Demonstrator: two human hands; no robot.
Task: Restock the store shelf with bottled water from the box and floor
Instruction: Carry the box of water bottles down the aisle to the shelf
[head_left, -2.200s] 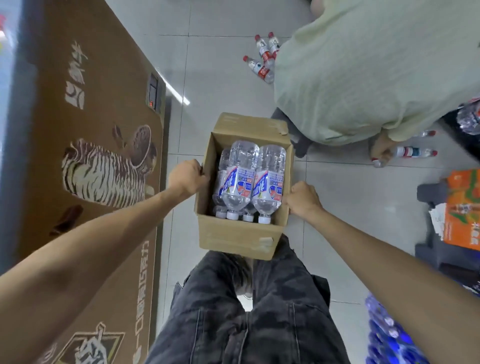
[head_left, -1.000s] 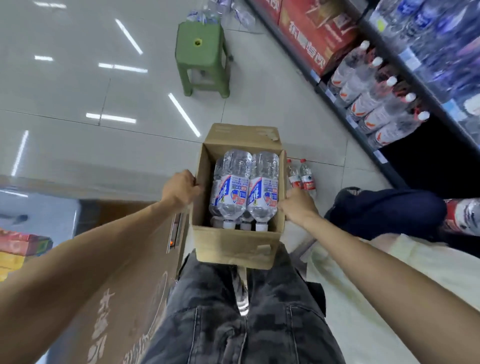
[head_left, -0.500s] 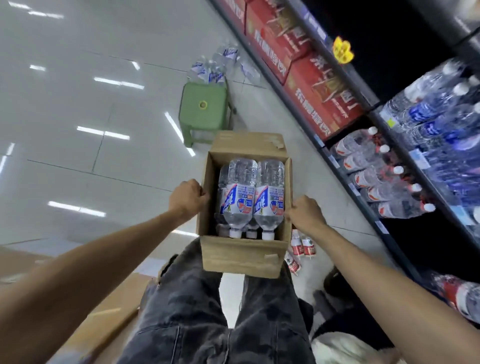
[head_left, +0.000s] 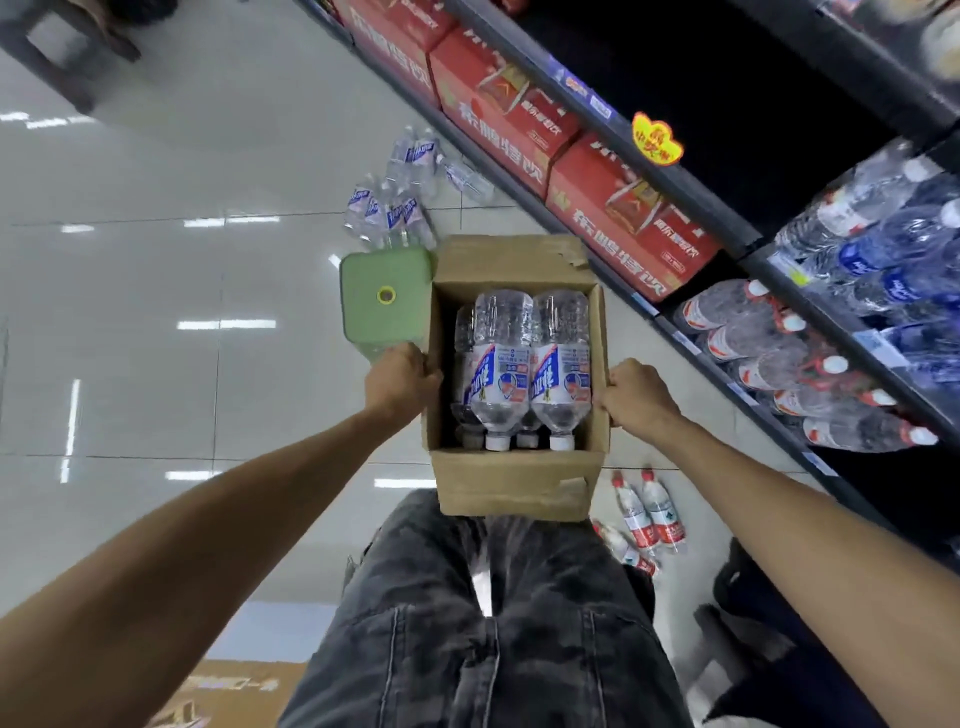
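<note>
hands grip the box (head_left: 511, 483) sides, left hand (head_left: 400, 382) and right hand (head_left: 636, 397), so keep it flat and set it down softly near the shelf (head_left: 769, 265), not on the floor bottles (head_left: 647, 514).

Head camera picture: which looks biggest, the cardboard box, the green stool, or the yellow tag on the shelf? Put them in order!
1. Cardboard box, though it is held closest to the camera, which helps.
2. Green stool, partly hidden behind the box and lower down, so its real size is unsure.
3. Yellow tag, clearly smallest.
</note>
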